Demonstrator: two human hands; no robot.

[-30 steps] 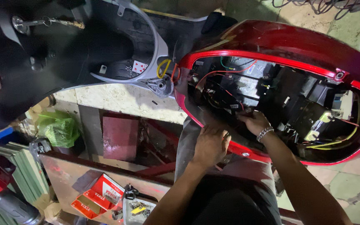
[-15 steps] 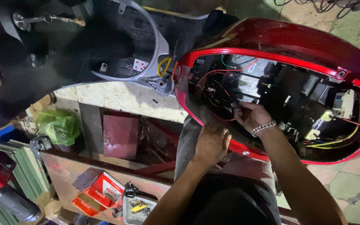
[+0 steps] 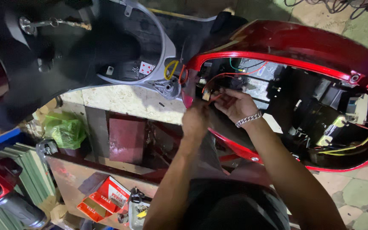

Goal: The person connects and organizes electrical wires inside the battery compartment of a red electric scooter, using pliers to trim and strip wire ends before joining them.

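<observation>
I am looking down into a motorcycle repair workshop. A red scooter body (image 3: 303, 47) lies opened, its wiring (image 3: 341, 147) and inner parts exposed. Near left, a grimy worktop (image 3: 86, 179) carries red cardboard boxes (image 3: 103, 200) and small parts. A green plastic bag (image 3: 67, 132) sits left, on a worn tiled floor (image 3: 358, 191).

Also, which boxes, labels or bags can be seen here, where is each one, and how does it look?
Red box: lower left on the workbench, open cardboard, red with white and orange parts.
White label: inside the grey scooter frame, small square with red marks.
Green bag: left, beside the bench, crumpled plastic.
No screens or signs.
</observation>
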